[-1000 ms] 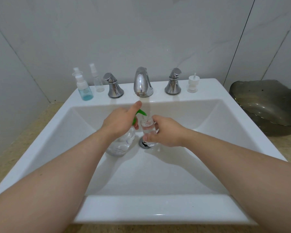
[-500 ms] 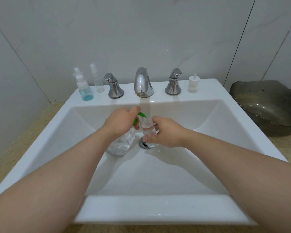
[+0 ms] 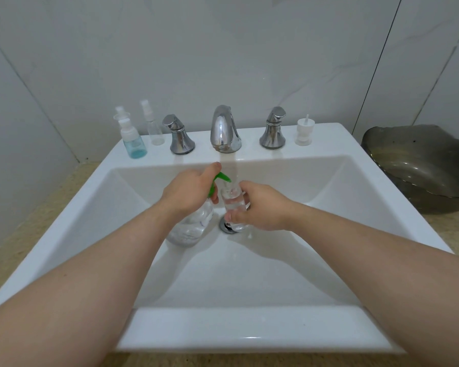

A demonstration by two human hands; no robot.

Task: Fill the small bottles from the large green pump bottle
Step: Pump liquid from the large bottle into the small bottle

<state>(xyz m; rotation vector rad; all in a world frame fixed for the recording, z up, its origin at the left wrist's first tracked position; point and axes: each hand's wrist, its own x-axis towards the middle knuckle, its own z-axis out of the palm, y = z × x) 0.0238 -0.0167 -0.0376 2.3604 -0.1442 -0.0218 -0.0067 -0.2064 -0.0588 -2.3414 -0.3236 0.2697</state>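
Standing at the far left of the sink ledge (image 3: 326, 133), a small blue-tinted spray bottle (image 3: 133, 140) and a clear spray bottle (image 3: 154, 128) just beside it wait, well apart from the hands. Next along the ledge come the left tap handle (image 3: 179, 137), the chrome spout (image 3: 224, 129), the right tap handle (image 3: 273, 129) and a loose white pump cap (image 3: 304, 131).

Down in the basin, the person's left hand (image 3: 190, 193) rests on the large pump bottle (image 3: 192, 225), fingers curled over its green pump head (image 3: 219, 181) with the forefinger lifted toward the spout; the clear body stands on the basin floor, partly full. Touching the green nozzle tip is the mouth of a small clear bottle (image 3: 233, 205), which the right hand (image 3: 259, 207) grips around its side, fingers closed on it, just above the drain (image 3: 227, 227). It looks about half full, so this bottle's filling seems under way and the ledge bottles remain.

To do this step well, the small bottle's neck should sit directly under the nozzle and upright, the pump pressed in full, even strokes while the base is kept planted. Watching the rising level avoids overflow into the drain. At far right, a dark glass bowl (image 3: 419, 165) sits on the tabletop (image 3: 456, 234).
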